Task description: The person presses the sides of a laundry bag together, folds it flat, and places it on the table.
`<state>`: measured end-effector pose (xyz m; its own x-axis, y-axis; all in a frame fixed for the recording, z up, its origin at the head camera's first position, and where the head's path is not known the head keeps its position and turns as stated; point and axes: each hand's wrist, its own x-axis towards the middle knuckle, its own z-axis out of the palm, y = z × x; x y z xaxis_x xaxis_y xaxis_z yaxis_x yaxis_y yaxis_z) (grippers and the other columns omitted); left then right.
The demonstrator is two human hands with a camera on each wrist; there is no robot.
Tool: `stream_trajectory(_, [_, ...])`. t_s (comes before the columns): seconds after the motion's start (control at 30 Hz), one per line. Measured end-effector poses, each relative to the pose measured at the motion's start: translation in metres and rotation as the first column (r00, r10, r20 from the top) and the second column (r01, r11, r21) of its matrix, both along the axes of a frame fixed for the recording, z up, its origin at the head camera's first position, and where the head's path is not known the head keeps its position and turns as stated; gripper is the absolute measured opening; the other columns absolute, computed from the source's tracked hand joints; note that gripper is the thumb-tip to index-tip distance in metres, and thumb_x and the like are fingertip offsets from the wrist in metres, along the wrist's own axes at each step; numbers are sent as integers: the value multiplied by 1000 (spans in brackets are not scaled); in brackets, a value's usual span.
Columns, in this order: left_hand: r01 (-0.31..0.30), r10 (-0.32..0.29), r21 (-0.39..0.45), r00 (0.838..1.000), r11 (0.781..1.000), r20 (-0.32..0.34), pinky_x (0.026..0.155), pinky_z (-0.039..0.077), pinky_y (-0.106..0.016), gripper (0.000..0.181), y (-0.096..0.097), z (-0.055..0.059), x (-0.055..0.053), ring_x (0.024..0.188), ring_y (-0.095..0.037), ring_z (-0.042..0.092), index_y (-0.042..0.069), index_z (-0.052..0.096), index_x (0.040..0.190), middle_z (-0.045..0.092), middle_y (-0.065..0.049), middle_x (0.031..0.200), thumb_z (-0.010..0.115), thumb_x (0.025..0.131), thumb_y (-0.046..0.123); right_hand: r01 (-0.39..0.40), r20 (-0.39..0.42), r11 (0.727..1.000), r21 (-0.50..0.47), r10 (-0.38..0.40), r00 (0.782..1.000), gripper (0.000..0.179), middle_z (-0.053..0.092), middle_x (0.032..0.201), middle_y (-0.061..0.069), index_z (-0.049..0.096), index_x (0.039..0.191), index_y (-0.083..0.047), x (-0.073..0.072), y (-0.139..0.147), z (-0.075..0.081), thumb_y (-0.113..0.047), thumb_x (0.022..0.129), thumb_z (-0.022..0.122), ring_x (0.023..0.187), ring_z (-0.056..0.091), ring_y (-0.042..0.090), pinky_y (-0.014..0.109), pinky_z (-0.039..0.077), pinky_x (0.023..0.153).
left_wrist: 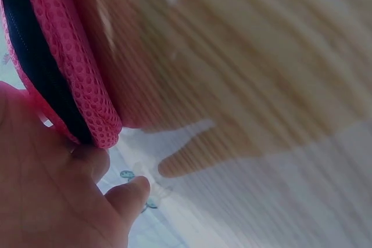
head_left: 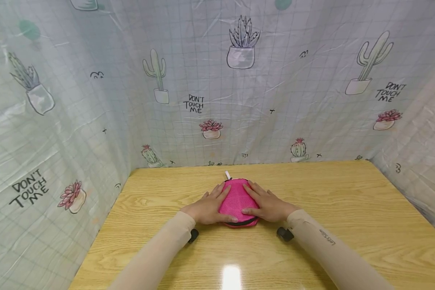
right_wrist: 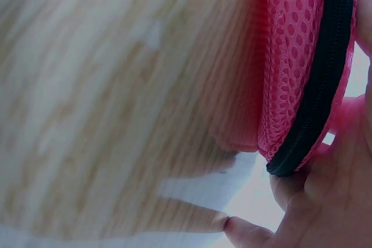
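Note:
A bright pink mesh pouch (head_left: 236, 203) with a black zipper lies on the wooden table in the head view. My left hand (head_left: 209, 207) rests on its left side, fingers stretched over the top and thumb along the near edge. From the other side my right hand (head_left: 272, 205) touches it, fingers spread and thumb on the mesh. In the left wrist view the zipper (left_wrist: 43, 56) runs around the pouch's side, above the tabletop's reflection. The right wrist view shows the same black zipper band (right_wrist: 319, 79) beside the palm. A small pale tab (head_left: 227, 175) sticks out at the far end.
The wooden table (head_left: 159, 193) reaches back to a hanging sheet (head_left: 188, 133) printed with cacti and lettering, which also encloses the left and right sides. Black wrist devices (head_left: 284, 234) sit under both forearms. A bright reflection shows near the table's front.

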<state>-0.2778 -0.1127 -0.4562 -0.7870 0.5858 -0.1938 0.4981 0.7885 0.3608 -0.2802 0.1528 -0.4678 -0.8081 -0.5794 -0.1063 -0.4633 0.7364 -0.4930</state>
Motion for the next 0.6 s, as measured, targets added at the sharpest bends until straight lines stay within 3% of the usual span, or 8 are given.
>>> stream_trajectory(0.27, [-7, 7, -21, 1000, 1000, 0, 127, 21, -61, 114, 4, 0, -1, 163, -30, 8, 13, 9, 168, 2, -11, 176, 60, 88, 77, 4, -19, 999, 40, -3, 1000, 94, 9, 175, 17, 14, 168, -12, -3, 0, -5, -62, 100, 57, 162, 11, 38, 73, 15, 123])
stream_trajectory(0.6, [-14, 14, -40, 1000, 999, -3, 127, 22, -61, 115, 7, 0, 0, 163, -32, 11, 12, 10, 168, 4, -13, 176, 63, 88, 75, -3, -2, 998, 69, 3, 1000, 95, 9, 174, 18, 13, 168, -11, -3, -2, -1, -62, 100, 56, 161, 13, 38, 72, 14, 123])
